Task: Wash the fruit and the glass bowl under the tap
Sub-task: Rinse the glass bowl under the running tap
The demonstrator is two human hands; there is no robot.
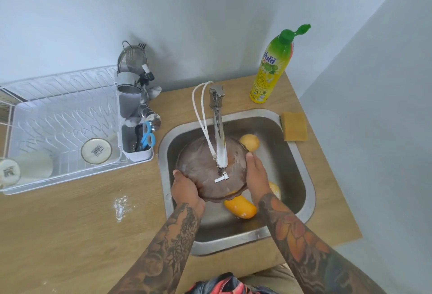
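1. My left hand (185, 187) grips the lower-left rim of the glass bowl (201, 167), fingers curled under it.
2. My right hand (256, 172) lies against the bowl's right rim; its thumb presses on the edge, but whether the fingers curl behind I cannot tell.
3. The bowl is at the centre of the frame, above the sink (301, 177), under the tap (219, 135).
4. Three yellow fruits lie in the sink: one (250, 142) beyond the bowl, one (240, 207) below it, one (274, 188) partly hidden by my right wrist.
5. A sponge (294, 129) lies on the counter at the sink's upper right, a soap bottle (272, 69) stands above it, and a dish rack (60, 116) is at the left.
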